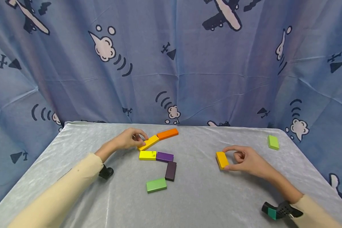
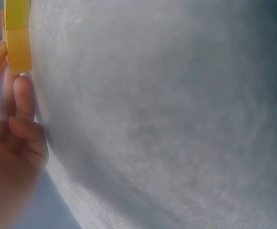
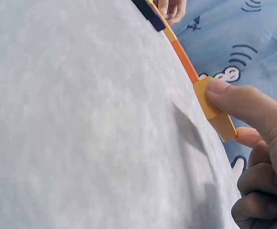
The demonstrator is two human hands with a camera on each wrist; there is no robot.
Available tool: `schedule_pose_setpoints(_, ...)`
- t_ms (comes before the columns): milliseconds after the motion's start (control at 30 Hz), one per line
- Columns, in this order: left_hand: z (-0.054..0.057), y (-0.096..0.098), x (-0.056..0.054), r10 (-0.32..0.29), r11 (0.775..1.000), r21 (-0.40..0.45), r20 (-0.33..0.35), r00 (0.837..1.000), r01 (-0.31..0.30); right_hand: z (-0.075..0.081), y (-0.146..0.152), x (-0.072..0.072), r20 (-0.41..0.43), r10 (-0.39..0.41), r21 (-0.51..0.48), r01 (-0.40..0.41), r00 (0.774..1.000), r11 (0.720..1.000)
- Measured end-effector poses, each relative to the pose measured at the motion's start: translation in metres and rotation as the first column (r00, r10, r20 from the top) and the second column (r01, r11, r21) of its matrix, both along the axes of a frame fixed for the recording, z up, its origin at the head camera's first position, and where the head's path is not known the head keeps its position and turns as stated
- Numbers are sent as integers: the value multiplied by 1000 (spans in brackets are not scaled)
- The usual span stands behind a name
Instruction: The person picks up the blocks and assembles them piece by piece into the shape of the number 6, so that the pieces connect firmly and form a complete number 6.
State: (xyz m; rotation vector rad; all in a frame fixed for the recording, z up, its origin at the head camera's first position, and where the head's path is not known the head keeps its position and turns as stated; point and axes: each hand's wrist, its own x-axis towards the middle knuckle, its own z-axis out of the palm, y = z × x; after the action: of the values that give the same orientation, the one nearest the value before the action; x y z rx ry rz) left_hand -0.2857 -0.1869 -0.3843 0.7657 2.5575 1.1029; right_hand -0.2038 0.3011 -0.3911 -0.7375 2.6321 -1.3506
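My left hand (image 1: 128, 139) pinches the near left end of an amber-yellow rectangular block (image 1: 149, 142). That block lies end to end with an orange block (image 1: 167, 134), slanting up to the right. Over on the right, my right hand (image 1: 249, 161) grips another amber-yellow block (image 1: 222, 160) between thumb and a finger at its two ends. In the right wrist view a shadow falls on the cloth beside this block (image 3: 205, 98). The left wrist view has the left hand's block (image 2: 19, 51) at its upper left edge.
Between the hands lies a bent line of blocks: bright yellow (image 1: 147, 155), purple (image 1: 165, 157), dark brown (image 1: 170, 171) and green (image 1: 156, 185). A lime block (image 1: 273, 142) sits far right. A grey cloth (image 1: 202, 202) covers the table; a blue patterned curtain (image 1: 148, 101) hangs behind.
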Motion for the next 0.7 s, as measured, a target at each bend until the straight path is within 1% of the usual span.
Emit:
schedule_pose_setpoints(267,0,-1,-1,-4,1000,11,-1,1000,4,8,-16,2,-13,35,-23,-35,999,999)
schedule_pose_setpoints(467,-3,-2,-3,-12,999,32,6,1000,11,7,-29,1,-36,90,-66,-92,995,994)
schedule_pose_setpoints(700,-2,-1,-2,-19,998,59,32,999,17,7,-41,1,-35,124,-93,-127,992,988)
